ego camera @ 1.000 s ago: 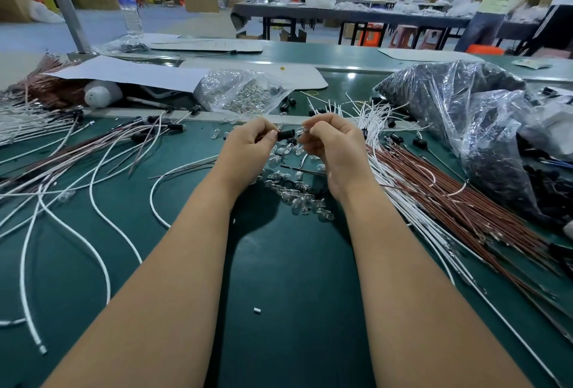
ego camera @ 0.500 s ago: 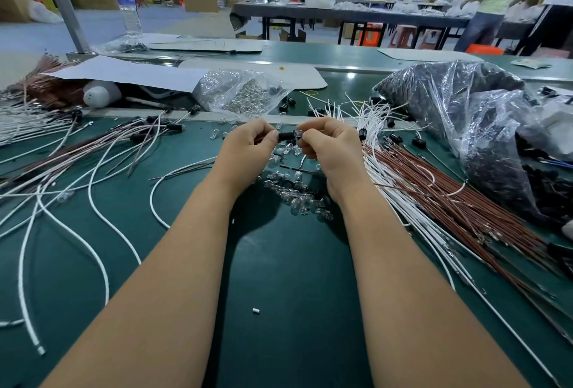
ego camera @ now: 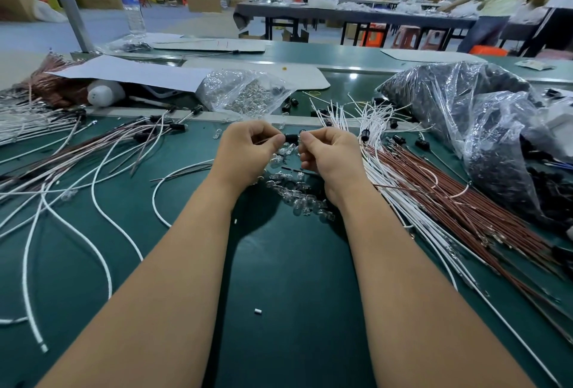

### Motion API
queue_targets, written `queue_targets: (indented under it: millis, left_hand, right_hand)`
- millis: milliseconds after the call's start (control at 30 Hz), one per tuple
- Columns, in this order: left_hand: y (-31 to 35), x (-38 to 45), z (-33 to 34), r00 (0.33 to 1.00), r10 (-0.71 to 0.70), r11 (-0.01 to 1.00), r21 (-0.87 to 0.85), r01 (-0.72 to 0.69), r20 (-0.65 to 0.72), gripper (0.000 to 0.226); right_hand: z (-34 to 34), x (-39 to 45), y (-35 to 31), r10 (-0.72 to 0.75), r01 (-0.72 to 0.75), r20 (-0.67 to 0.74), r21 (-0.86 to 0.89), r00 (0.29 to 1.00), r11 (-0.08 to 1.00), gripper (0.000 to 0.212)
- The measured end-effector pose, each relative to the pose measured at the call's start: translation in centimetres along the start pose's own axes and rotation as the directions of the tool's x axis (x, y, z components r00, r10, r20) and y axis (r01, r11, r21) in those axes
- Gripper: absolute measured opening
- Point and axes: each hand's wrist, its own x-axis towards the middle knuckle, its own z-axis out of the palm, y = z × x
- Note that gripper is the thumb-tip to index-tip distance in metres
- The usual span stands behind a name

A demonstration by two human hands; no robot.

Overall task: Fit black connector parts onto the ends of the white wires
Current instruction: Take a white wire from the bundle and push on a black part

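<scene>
white wires (ego camera: 102,208) lie loose on the green table (ego camera: 279,279) at left | my left hand (ego camera: 248,152) pinches the black connector (ego camera: 291,138) | my right hand (ego camera: 330,155) pinches its other end, fingers curled | wire bundle (ego camera: 434,201) at right

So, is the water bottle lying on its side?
No, the water bottle stands upright at the far left of the bench, beside the grey pole.

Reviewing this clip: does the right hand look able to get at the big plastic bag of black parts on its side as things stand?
Probably yes, once freed. The right hand is pinching the black connector now; only loose wires lie flat between it and the bag.
</scene>
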Motion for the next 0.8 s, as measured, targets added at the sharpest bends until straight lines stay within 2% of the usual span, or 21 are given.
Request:
queue_targets:
  millis: [200,400,567,800]
  left_hand:
    - [0.08,-0.06,0.16,0.999,-0.006,1.0,-0.019,0.007,0.032,0.008]
    - [-0.11,0.06,0.43,0.999,0.0,1.0,0.001,0.0,0.044,0.009]
    - [-0.09,0.02,0.54,1.0,-0.002,1.0,-0.023,0.003,0.028,0.006]
    - [0.07,-0.09,0.25,0.998,-0.064,0.992,-0.107,0.065,0.019,0.001]
  right_hand:
    - [-0.2,0.14,-0.07,-0.007,0.007,0.009,0.012,1.0,1.0,0.015]
    - [-0.19,0.53,-0.09,0.095,-0.095,-0.004,0.063,0.995,0.993,0.016]
    - [-0.06,0.45,-0.14,0.1,-0.095,-0.029,0.127,0.995,0.987,0.015]
    - [0.03,0.03,0.16,0.056,-0.059,0.027,0.111,0.998,0.992,0.013]
